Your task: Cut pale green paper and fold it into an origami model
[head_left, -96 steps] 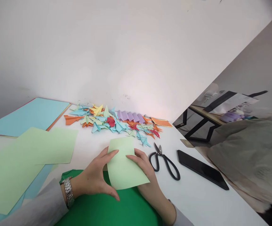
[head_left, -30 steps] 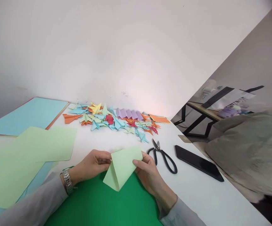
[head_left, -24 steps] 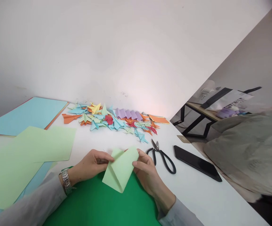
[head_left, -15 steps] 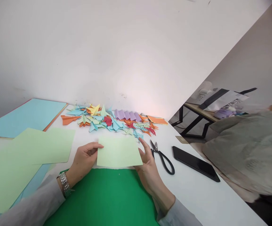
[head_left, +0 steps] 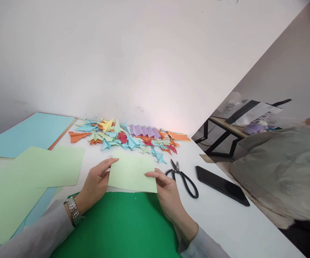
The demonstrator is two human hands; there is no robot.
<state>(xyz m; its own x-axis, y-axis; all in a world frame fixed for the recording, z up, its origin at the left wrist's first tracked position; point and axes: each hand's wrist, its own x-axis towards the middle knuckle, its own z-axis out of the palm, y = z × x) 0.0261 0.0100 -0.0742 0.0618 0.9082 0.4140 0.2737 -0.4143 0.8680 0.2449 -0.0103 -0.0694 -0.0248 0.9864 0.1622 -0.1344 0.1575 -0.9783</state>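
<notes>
A small light green sheet of paper (head_left: 132,175) is held up between my two hands, just above the far edge of a green mat (head_left: 117,222). My left hand (head_left: 97,182) pinches its left edge, the index finger lying over the upper left corner. On the other side, my right hand (head_left: 168,193) grips the right edge, with a finger across its front. The thumb of my right hand is mostly hidden behind the sheet. To the right of that hand lie black-handled scissors (head_left: 185,179), blades apart and pointing away.
Behind the sheet, folded paper pieces (head_left: 122,138) lie along the wall. Larger light green sheets (head_left: 18,186) and a blue-topped paper stack (head_left: 34,132) spread out at left. A black phone (head_left: 222,185) lies near the right table edge, with cloth (head_left: 281,172) beyond.
My right hand has closed on the right edge, its finger moving from beside the sheet to over its front. The sheet has shifted slightly left and down. My left index finger has risen along the edge.
</notes>
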